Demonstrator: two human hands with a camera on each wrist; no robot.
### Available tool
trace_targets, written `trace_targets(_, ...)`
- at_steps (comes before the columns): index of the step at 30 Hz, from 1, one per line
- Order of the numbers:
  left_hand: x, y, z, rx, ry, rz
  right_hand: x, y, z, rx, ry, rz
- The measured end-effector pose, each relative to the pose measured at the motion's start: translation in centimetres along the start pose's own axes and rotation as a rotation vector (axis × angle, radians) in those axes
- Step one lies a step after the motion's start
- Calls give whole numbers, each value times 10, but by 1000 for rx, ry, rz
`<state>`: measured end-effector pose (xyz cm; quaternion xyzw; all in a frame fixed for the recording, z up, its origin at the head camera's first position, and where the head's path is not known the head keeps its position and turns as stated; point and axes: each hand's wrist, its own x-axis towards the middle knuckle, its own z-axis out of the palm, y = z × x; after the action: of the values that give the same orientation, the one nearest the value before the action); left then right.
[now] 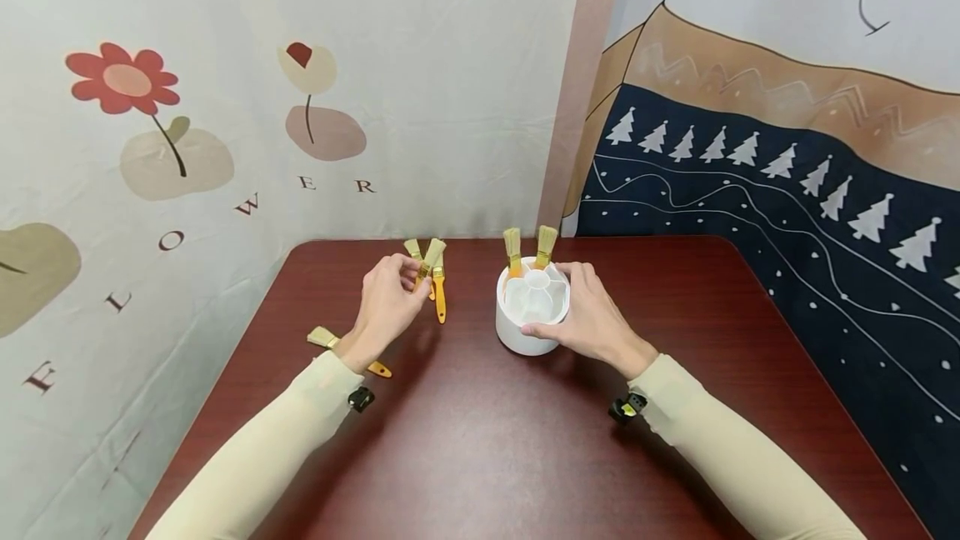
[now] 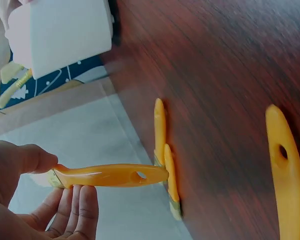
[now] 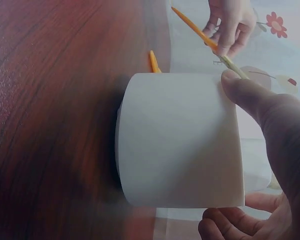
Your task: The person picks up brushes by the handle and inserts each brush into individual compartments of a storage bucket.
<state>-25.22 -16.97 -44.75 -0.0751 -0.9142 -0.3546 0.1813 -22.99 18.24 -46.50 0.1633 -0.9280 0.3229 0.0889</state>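
My left hand point(image 1: 392, 294) pinches a paintbrush point(image 2: 110, 176) near its metal band, bristles up and orange handle pointing down in the air. Just behind it, two more paintbrushes point(image 1: 440, 298) lie close together on the table. Another paintbrush point(image 1: 381, 369) lies under my left wrist, its middle hidden by the arm. My right hand point(image 1: 592, 311) grips the white round organizer point(image 3: 182, 142) by its right side, thumb at the front rim. Inside, the organizer is split into compartments. Two brushes point(image 1: 546, 247) stand bristles up in its rear compartments.
The dark red wooden table point(image 1: 480, 448) carries everything. Its back edge meets a pale curtain point(image 1: 450, 90) printed with flowers and letters. On the right hangs a dark blue cloth point(image 1: 825, 273) with white trees.
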Motion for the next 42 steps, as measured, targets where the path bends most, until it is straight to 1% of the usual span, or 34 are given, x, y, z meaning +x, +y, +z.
trace_targets(6, -5, 13, 2, -63, 10, 14, -3, -3, 3, -2, 13, 18)
trace_targets(9, -8, 19, 4, -100, 24, 27, -5, -5, 4, -7, 28, 17)
trace_targets(13, -10, 29, 5, -151, 43, 41, -7, -6, 6, -24, 56, 5)
trace_targets(19, -13, 41, 6, -217, 58, 63, -9, -9, 11, -62, 78, 10)
trace_targets(23, -14, 47, 7, -250, 61, 64, -9, -11, 14, -78, 83, 15)
trace_targets(29, -16, 56, 8, -292, 68, 66, -10, -13, 15, -92, 103, -8)
trace_targets(37, -18, 65, 11, -331, 109, 112, -10, -13, 14, -108, 103, -23)
trace_targets(42, -17, 72, 12, -373, 127, 140, -9, -12, 13, -103, 100, -21)
